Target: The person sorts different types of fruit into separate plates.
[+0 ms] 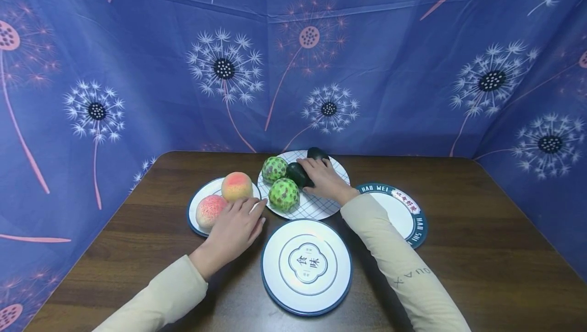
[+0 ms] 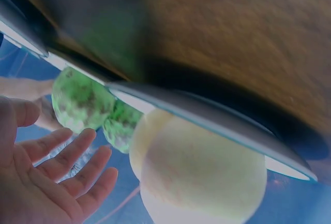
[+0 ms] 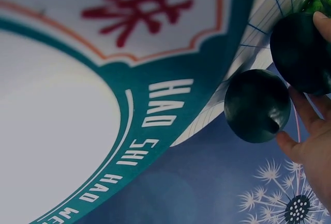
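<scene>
My right hand [image 1: 326, 180] reaches over the checked plate [image 1: 327, 209] and grips a dark green avocado [image 1: 297, 174], thumb on one side and fingers on the other. A second avocado [image 3: 257, 106] lies beside it, close to the fingertips in the right wrist view. Two knobbly green custard apples [image 1: 284, 194] share that plate. My left hand [image 1: 236, 227], fingers loosely extended, hovers at the right side of a small plate [image 1: 192, 213] bearing two peaches [image 1: 236, 186]. In the left wrist view the palm faces the camera, holding nothing, apart from the peaches [image 2: 204, 167].
In front, between the forearms, a white plate with a blue rim [image 1: 306, 291] appears stacked on another. A green-rimmed lettered plate [image 1: 416, 232] lies partly under the right sleeve. A blue dandelion-print cloth [image 1: 390, 62] hangs behind the brown wooden table [image 1: 495, 250].
</scene>
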`<state>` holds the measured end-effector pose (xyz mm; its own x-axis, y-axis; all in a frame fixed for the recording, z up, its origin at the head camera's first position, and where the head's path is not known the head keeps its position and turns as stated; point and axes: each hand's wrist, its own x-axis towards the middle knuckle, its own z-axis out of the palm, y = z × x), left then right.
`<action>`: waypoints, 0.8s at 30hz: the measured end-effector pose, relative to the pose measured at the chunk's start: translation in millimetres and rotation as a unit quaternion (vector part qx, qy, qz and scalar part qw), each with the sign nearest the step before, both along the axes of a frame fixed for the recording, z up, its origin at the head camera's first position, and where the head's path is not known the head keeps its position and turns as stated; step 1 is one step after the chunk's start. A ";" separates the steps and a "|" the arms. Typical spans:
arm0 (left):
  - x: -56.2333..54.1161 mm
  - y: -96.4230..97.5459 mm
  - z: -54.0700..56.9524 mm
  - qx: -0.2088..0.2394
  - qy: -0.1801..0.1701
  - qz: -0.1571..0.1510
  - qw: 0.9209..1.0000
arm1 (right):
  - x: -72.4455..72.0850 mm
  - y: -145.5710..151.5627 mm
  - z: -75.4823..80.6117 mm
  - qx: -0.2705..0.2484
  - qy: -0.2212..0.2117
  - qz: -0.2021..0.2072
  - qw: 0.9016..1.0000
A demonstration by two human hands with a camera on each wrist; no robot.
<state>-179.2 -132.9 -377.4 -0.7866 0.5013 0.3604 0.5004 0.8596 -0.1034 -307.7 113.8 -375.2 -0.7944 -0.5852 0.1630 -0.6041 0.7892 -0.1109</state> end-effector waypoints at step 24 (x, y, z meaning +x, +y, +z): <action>9.7 19.4 -22.5 -0.052 -0.060 -0.054 0.995 | 1.8 -0.6 2.6 -0.009 -0.005 -0.005 1.000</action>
<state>-169.6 -113.5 -399.9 -0.7604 0.6151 0.2084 0.6038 0.7878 -0.1221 -305.9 113.2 -372.6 -0.8019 -0.5739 0.1663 -0.5948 0.7930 -0.1316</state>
